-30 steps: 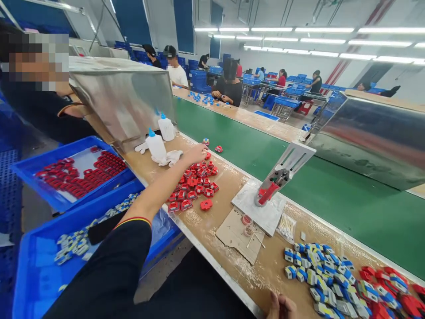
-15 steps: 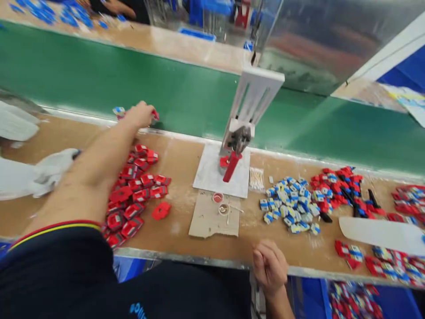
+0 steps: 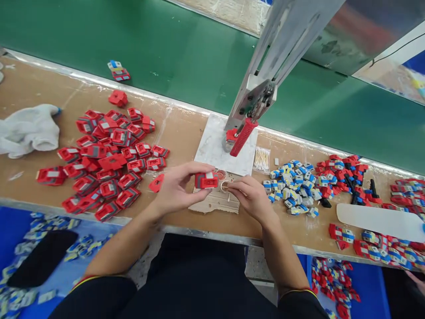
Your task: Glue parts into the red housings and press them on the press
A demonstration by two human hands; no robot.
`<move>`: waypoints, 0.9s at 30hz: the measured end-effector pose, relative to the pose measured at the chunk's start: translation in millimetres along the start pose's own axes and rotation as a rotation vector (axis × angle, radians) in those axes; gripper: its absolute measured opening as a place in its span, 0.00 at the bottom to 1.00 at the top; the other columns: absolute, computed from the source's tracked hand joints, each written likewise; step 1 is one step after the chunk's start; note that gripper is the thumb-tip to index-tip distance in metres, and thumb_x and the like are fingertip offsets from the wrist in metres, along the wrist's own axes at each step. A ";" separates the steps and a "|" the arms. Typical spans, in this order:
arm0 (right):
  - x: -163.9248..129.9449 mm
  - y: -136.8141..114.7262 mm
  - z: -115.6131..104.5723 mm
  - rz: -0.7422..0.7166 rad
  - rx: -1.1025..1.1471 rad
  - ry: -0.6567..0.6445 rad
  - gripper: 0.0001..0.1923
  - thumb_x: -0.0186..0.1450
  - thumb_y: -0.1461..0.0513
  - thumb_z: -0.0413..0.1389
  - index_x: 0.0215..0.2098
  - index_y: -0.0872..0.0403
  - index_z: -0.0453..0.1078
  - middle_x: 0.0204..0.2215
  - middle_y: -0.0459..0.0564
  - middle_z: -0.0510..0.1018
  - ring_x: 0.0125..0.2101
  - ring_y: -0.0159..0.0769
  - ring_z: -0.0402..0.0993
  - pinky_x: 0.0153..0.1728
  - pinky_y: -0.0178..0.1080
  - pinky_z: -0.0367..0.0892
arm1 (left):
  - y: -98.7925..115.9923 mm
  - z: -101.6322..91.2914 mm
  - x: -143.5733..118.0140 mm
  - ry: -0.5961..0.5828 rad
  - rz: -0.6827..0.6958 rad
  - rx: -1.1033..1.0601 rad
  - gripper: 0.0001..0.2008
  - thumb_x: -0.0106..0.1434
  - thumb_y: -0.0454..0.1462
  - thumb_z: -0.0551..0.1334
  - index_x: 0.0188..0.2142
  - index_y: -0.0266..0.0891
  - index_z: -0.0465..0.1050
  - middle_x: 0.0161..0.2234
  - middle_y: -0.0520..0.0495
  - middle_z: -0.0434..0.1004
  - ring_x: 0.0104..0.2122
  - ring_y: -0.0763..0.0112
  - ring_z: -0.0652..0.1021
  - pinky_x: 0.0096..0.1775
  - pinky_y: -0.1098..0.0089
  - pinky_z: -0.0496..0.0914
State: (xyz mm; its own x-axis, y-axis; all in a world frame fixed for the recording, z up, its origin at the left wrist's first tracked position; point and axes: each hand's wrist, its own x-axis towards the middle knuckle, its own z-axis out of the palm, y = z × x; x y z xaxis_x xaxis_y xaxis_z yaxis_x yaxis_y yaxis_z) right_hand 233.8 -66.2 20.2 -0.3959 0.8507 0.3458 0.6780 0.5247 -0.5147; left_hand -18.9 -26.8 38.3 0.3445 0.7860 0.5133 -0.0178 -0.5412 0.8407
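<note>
My left hand is closed on a red and grey plastic toy part, its hollow side facing up. Close beside it, my right hand pinches the thin stick of a cotton swab over a small round cup. Fingers hide part of the cup and the swab's tip. Another small cup stands just behind, partly covered by the toy part. Both cups rest on a torn piece of cardboard.
A press with a red handle rises behind my hands. Red parts lie heaped on the left, white-and-blue parts on the right. Cotton swabs lie by the press. One red-and-white piece sits on the green belt.
My left hand has come back from the green belt to the middle and holds a red part. My right hand has moved up from the table's front edge to the cups and grips a swab.
</note>
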 end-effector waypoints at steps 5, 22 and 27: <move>10.6 0.9 7.6 -0.125 -0.044 -0.030 0.09 0.75 0.64 0.56 0.43 0.49 0.80 0.35 0.48 0.86 0.33 0.36 0.77 0.36 0.38 0.74 | -35.0 17.4 -13.9 0.079 -0.081 -0.227 0.17 0.64 0.32 0.72 0.52 0.42 0.80 0.48 0.41 0.87 0.48 0.61 0.86 0.51 0.64 0.81; 34.2 -38.1 -16.2 0.094 0.526 0.552 0.07 0.71 0.59 0.64 0.37 0.49 0.71 0.28 0.46 0.85 0.28 0.37 0.83 0.30 0.41 0.78 | -41.9 28.5 -29.0 0.205 -0.028 -0.200 0.17 0.61 0.34 0.75 0.50 0.44 0.81 0.44 0.42 0.88 0.45 0.62 0.87 0.48 0.64 0.83; 39.4 -46.9 13.2 0.140 0.732 0.494 0.13 0.68 0.58 0.68 0.34 0.49 0.68 0.27 0.44 0.85 0.29 0.38 0.86 0.34 0.42 0.83 | -38.2 26.9 -27.1 0.185 -0.026 -0.191 0.19 0.60 0.32 0.75 0.50 0.44 0.81 0.45 0.42 0.88 0.45 0.61 0.87 0.48 0.64 0.83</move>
State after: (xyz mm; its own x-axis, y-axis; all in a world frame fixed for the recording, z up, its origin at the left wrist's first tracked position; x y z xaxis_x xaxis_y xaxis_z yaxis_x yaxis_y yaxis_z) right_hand 178.3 -56.9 47.7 0.0874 0.8868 0.4538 0.0676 0.4492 -0.8909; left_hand -2.3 -35.5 -12.3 0.1703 0.8498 0.4989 -0.1937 -0.4676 0.8625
